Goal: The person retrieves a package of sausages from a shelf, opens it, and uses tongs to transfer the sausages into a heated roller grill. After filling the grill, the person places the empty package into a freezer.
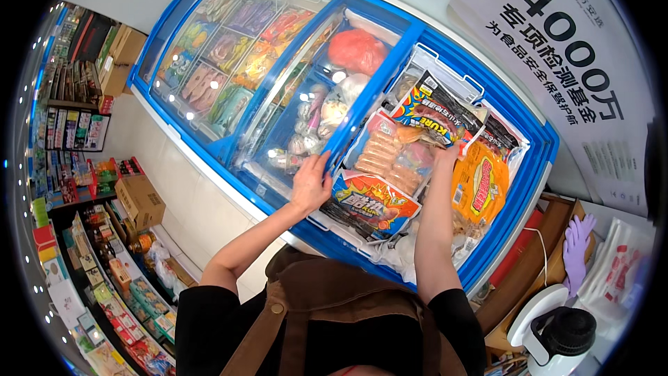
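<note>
My left hand (312, 184) rests against the blue frame (368, 95) of the chest freezer's sliding glass lid, fingers bent at its edge; whether it grips the frame is unclear. Inside the uncovered right section, my right hand (446, 154) pinches the lower edge of a black-and-blue sausage bag (430, 109); some fingers are hidden under it. Beside that bag lies a clear pack of pale sausages (383, 154). Nearer to me is an orange-and-blue sausage bag (371, 203). An orange food bag (477, 183) lies to the right of my forearm.
Under the glass are a red plastic bag (357, 51) and wire-divided compartments of frozen packs (240, 44). Right of the freezer are a purple rubber glove (576, 250) and a black-topped white appliance (566, 331). Stocked shelves (112, 282) and a cardboard box (140, 202) stand left.
</note>
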`<state>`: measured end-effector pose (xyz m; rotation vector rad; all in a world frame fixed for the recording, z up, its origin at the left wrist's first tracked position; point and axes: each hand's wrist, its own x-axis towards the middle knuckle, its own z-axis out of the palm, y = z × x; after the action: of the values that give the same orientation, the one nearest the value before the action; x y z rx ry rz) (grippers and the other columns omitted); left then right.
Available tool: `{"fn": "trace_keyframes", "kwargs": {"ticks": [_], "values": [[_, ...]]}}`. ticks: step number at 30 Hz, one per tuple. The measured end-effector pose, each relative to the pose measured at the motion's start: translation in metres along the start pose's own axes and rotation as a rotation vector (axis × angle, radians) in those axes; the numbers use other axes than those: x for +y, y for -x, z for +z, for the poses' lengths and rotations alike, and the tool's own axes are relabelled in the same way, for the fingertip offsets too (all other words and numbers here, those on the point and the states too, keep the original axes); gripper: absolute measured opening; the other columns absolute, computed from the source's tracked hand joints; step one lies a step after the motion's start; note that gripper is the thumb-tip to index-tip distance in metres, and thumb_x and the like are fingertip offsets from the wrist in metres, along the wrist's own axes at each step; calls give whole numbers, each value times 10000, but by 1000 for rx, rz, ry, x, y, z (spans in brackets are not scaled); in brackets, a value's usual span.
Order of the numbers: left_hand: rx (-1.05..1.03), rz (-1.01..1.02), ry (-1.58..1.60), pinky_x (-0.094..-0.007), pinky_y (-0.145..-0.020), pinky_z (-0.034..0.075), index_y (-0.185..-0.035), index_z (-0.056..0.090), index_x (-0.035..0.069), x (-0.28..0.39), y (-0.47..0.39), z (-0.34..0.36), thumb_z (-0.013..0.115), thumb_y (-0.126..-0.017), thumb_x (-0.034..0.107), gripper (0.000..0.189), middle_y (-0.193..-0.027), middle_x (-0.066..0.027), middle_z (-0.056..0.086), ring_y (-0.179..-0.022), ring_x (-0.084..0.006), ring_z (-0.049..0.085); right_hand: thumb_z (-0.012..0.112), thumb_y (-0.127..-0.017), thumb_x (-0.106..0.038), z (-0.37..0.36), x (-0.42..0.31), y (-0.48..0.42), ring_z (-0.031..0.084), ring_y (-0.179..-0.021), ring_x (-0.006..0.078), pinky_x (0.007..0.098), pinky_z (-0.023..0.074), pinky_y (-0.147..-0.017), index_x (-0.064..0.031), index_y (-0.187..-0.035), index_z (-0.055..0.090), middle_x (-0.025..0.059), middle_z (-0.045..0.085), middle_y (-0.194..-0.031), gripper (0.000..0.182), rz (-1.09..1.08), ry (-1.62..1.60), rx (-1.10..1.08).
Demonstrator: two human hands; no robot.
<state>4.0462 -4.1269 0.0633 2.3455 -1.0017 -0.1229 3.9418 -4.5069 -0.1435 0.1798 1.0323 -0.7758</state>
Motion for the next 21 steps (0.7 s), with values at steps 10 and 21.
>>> {"fn": "trace_keyframes", "kwargs": {"ticks": [10,21], "values": [[-150,36,328,-469,-858,471,-1258,476,-39,81,43,43,564,-758,35,514,-1077,-236,577,-1000,-404,565,606,-904,-89,-74,68,280,358,-1371,291,416,301,-1103,0,-1389,395,155,379,-1481,537,-1070,1279,-424],[-620,138,667,-519,-738,488,-1379,353,29,179,75,100,585,-735,77,686,-1039,-272,624,-867,-445,616,582,-859,-127,-121,-31,294,340,-1371,373,555,275,-1074,-162,-1258,627,123,391,-1493,403,-1571,2123,-73]]}}
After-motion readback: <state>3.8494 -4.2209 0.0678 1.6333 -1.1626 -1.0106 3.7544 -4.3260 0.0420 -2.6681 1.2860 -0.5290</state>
